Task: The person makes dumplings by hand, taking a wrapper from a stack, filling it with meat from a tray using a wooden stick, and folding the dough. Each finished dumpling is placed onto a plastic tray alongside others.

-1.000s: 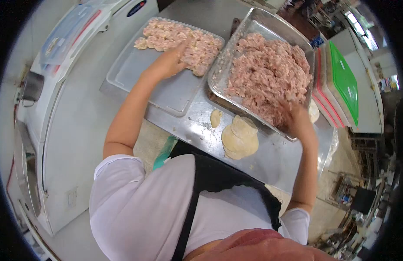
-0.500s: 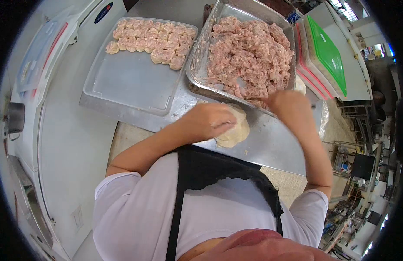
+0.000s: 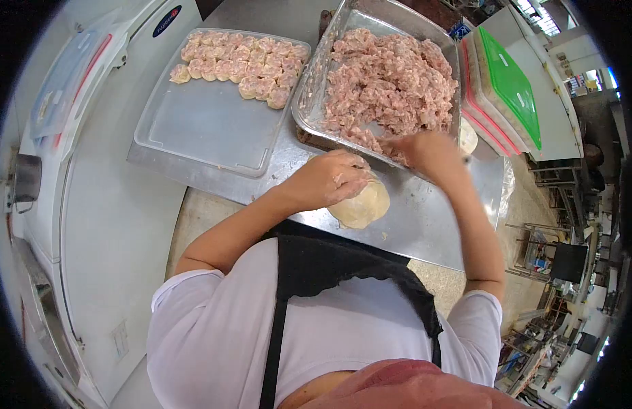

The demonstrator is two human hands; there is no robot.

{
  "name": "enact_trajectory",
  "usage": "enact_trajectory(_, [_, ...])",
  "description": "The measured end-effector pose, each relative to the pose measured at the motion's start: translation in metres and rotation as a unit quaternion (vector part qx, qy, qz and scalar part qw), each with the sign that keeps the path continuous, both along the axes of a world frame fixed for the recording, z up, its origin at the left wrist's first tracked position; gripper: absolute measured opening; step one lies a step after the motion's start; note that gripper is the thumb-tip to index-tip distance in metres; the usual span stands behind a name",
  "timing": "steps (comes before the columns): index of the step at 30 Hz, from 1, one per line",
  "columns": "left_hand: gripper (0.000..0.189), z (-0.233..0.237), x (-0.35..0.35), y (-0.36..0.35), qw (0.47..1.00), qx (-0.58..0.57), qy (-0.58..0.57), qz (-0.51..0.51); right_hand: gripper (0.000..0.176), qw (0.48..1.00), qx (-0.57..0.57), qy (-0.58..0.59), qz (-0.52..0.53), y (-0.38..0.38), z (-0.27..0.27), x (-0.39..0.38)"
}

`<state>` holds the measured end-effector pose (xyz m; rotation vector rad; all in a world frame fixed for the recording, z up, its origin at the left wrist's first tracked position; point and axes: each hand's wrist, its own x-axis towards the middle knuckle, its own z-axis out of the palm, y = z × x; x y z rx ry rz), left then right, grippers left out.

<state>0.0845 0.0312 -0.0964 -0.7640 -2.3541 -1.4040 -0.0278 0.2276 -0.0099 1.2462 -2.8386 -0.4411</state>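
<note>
A stack of round, pale dumpling wrappers (image 3: 362, 208) lies on the metal table in front of me. My left hand (image 3: 331, 179) rests over its upper left side, fingers curled and closed at the wrappers, with bits of meat stuck to them. My right hand (image 3: 430, 155) is at the near edge of a metal pan (image 3: 307, 129), closed round a thin tool whose kind I cannot make out. Its working end is hidden at the minced meat (image 3: 398, 82) heaped in the pan. Left of the pan, a clear plastic tray (image 3: 200, 133) holds rows of filled dumplings (image 3: 237, 60).
Stacked containers with a green lid (image 3: 510, 88) stand right of the pan. A white appliance (image 3: 125, 204) borders the table on the left. The metal table's (image 3: 425, 232) near edge runs close to my black apron (image 3: 343, 262). Shelves with equipment stand far right.
My right hand has moved left and slightly up along the pan's near edge, closer to the meat. My left hand has shifted slightly up, baring more of the wrapper stack.
</note>
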Motion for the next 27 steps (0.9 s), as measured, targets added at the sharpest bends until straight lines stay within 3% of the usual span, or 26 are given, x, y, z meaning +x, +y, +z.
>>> enact_trajectory(1, [0.018,0.001,0.000,-0.001,1.000,-0.005,0.012,0.012,0.034,0.997,-0.066,-0.026,0.037,-0.005,-0.010,0.009])
enact_trajectory(3, [0.016,0.006,0.002,-0.004,0.999,-0.012,0.027,0.023,0.036,0.994,-0.098,-0.056,0.003,-0.011,-0.013,0.016])
enact_trajectory(5, [0.017,0.017,0.005,-0.009,0.998,0.022,-0.041,0.042,0.037,0.987,-0.132,-0.085,-0.029,-0.007,-0.014,0.012])
enact_trajectory(6, [0.017,0.021,0.007,-0.009,0.998,0.022,-0.041,0.042,0.039,0.968,-0.205,-0.144,-0.031,0.004,-0.014,0.003])
enact_trajectory(7, [0.018,0.026,0.008,-0.010,0.982,0.105,-0.138,0.079,0.040,0.939,-0.276,-0.201,-0.031,0.013,-0.013,-0.003])
enact_trajectory(8, [0.019,0.030,0.009,-0.010,0.947,0.188,-0.232,0.116,0.040,0.948,-0.278,-0.153,-0.043,0.020,-0.011,-0.006])
enact_trajectory(9, [0.019,0.035,0.010,-0.013,0.947,0.189,-0.233,0.117,0.040,0.948,-0.276,-0.155,-0.042,0.024,-0.002,-0.010])
enact_trajectory(11, [0.022,0.043,0.007,-0.017,0.869,0.361,-0.338,0.028,0.038,0.992,-0.122,0.025,-0.007,0.026,0.017,-0.020])
enact_trajectory(12, [0.022,0.037,0.007,-0.013,0.854,0.371,-0.365,0.013,0.038,0.995,-0.047,0.082,0.002,0.029,0.009,-0.023])
enact_trajectory(13, [0.022,0.029,0.005,-0.009,0.855,0.369,-0.365,0.012,0.038,0.995,-0.049,0.083,0.000,0.030,0.004,-0.017])
enact_trajectory(14, [0.022,0.021,0.001,-0.007,0.971,0.149,-0.182,0.040,0.039,0.998,-0.044,0.043,0.007,0.027,-0.001,-0.008])
enact_trajectory(15, [0.022,0.026,0.000,-0.003,0.994,-0.084,0.019,0.065,0.040,0.999,-0.039,0.004,0.014,0.025,-0.006,0.000])
enact_trajectory(17, [0.023,0.038,0.004,0.000,0.996,-0.065,-0.035,0.051,0.043,0.998,-0.057,0.019,0.026,0.031,-0.014,0.009])
enact_trajectory(18, [0.023,0.045,0.006,0.000,0.982,0.083,-0.166,0.043,0.044,0.994,-0.103,0.005,0.031,0.036,-0.013,0.010])
enact_trajectory(19, [0.022,0.049,0.008,-0.001,0.929,0.227,-0.290,0.035,0.044,0.988,-0.148,-0.008,0.036,0.041,-0.013,0.008])
enact_trajectory(21, [0.019,0.042,0.003,-0.005,0.950,0.206,-0.229,0.053,0.046,0.982,-0.184,-0.006,0.045,0.054,-0.010,0.000])
enact_trajectory(23, [0.015,0.046,0.009,0.000,0.947,0.237,-0.150,0.154,0.045,0.993,-0.117,-0.003,-0.013,0.054,0.013,0.000])
enact_trajectory(24, [0.014,0.049,0.010,-0.001,0.981,0.116,0.006,0.158,0.043,0.991,-0.132,0.016,0.003,0.051,0.015,-0.001])
enact_trajectory(25, [0.014,0.047,0.011,0.004,0.981,0.115,0.003,0.155,0.043,0.991,-0.132,0.013,0.000,0.047,0.007,0.003])
enact_trajectory(27, [0.014,0.039,0.015,0.017,0.971,-0.109,0.208,0.048,0.042,0.998,-0.043,0.018,0.032,0.040,-0.011,0.010])
